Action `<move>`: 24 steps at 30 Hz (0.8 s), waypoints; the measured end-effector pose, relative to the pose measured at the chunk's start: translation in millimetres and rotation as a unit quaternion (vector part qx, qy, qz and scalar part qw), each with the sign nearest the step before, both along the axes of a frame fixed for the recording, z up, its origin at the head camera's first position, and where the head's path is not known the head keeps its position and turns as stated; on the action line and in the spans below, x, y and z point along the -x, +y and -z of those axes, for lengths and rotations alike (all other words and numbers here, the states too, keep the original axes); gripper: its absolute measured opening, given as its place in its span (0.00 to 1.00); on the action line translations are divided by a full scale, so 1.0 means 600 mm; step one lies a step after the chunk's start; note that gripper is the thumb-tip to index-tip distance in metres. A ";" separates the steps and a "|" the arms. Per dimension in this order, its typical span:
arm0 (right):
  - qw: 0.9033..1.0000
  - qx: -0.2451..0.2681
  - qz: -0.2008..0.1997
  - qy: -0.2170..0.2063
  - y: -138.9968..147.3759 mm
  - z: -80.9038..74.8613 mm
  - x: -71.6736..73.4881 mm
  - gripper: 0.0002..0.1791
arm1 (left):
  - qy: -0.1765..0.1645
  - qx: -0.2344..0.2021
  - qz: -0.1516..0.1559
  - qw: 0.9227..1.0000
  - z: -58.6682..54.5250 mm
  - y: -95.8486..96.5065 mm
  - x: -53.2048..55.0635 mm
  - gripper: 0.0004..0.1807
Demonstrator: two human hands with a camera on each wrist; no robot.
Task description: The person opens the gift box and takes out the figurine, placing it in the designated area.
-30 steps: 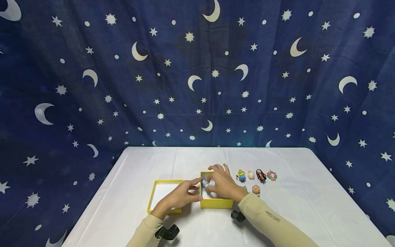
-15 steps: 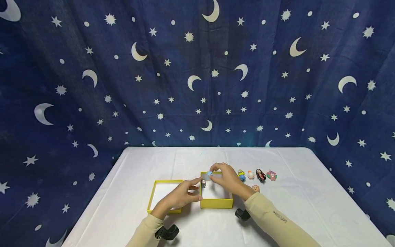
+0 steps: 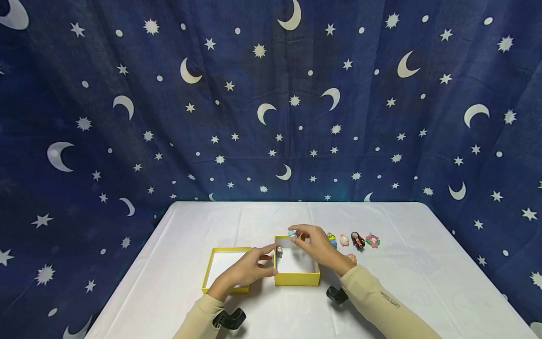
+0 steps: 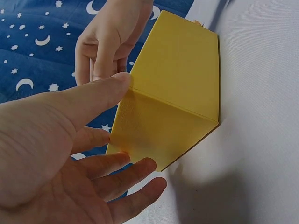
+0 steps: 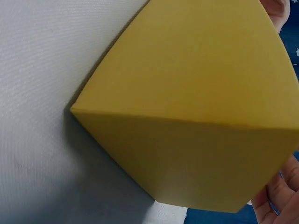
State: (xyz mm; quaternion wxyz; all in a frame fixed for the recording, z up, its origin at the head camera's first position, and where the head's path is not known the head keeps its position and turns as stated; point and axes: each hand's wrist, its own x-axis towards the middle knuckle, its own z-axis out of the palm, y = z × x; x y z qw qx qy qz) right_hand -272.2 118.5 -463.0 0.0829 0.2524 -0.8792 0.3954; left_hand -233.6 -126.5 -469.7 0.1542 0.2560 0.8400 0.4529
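Note:
Over the back rim of an open yellow box [image 3: 297, 279], my right hand [image 3: 315, 242] pinches a small light-blue and white figurine [image 3: 292, 233] between thumb and fingertips. Inside the box, by its left wall, a small grey-brown figurine [image 3: 279, 252] stands on the white floor. My left hand [image 3: 247, 269] rests against the box's left side with fingers spread; in the left wrist view, its thumb [image 4: 110, 88] lies at the upper corner and the fingertips touch the side. The right wrist view is mostly filled by the box's yellow outer walls [image 5: 187, 70].
A shallow yellow-rimmed lid [image 3: 226, 290], white inside, lies left of the box, partly behind my left hand. Right of the box are a yellow-and-blue figurine [image 3: 332, 240], a white round one [image 3: 344, 240], a dark-haired doll [image 3: 358, 240], a pink one [image 3: 373, 240] and a partly hidden orange one [image 3: 352, 257].
My right hand has lifted the blue-and-white figurine from the box's left side up to its back rim and turned it. The grey-brown figurine has come into view. My left hand has stayed put.

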 end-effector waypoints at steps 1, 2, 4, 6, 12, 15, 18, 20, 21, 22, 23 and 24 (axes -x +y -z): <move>1.000 -0.001 0.001 -0.002 0.001 -0.001 0.000 0.17 | 0.000 0.001 0.000 1.000 0.000 0.000 0.000 0.40; 1.000 -0.001 0.003 -0.005 0.002 -0.002 -0.001 0.17 | 0.000 0.001 0.000 1.000 0.000 0.000 0.000 0.40; 1.000 0.003 0.009 -0.010 0.005 -0.003 -0.001 0.17 | 0.000 0.000 0.000 1.000 0.000 0.001 0.000 0.40; 1.000 0.004 0.017 -0.014 0.008 -0.005 -0.003 0.17 | 0.000 0.000 0.000 1.000 -0.001 0.001 0.000 0.40; 1.000 0.013 0.022 -0.006 0.021 -0.005 -0.007 0.19 | -0.001 0.002 -0.002 1.000 -0.001 0.002 0.000 0.40; 1.000 0.015 0.020 0.003 0.028 -0.006 -0.009 0.18 | -0.002 0.004 -0.004 1.000 0.000 0.002 0.001 0.40; 1.000 0.012 0.018 0.010 0.036 -0.008 -0.012 0.17 | -0.003 0.003 -0.006 1.000 -0.001 0.002 0.001 0.40; 1.000 0.011 0.018 0.013 0.041 -0.009 -0.013 0.17 | -0.003 0.004 -0.006 1.000 -0.001 0.002 0.001 0.40; 1.000 0.011 0.018 0.014 0.044 -0.009 -0.014 0.17 | -0.002 0.005 -0.006 1.000 -0.001 0.002 0.002 0.40; 1.000 0.012 0.019 0.015 0.047 -0.010 -0.015 0.18 | -0.002 0.005 -0.006 1.000 -0.001 0.002 0.001 0.40; 1.000 0.013 0.019 0.016 0.050 -0.009 -0.015 0.18 | -0.001 0.006 -0.006 1.000 -0.001 0.002 0.001 0.40; 1.000 0.013 0.022 0.017 0.053 -0.009 -0.016 0.17 | -0.001 0.005 -0.005 1.000 -0.001 0.002 0.001 0.41</move>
